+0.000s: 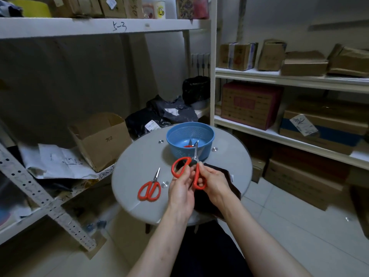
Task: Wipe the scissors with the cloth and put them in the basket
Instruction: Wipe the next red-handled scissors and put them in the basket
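Both my hands hold one pair of red-handled scissors (185,166) above the round grey table (135,162), its blades pointing up toward the blue basket (189,132). My left hand (180,188) pinches the left handle loop and my right hand (211,180) grips the right loop, spreading the handles apart. A dark brown cloth (229,180) lies on the table under my right hand. A second pair of red scissors (150,186) lies shut on the table to the left. Another red-handled pair (188,145) is partly visible inside the basket.
White shelves with cardboard boxes (251,104) stand on the right. An open cardboard box (101,140) and papers sit on a lower shelf at the left. Dark bags (159,114) lie behind the table. Tiled floor surrounds the table.
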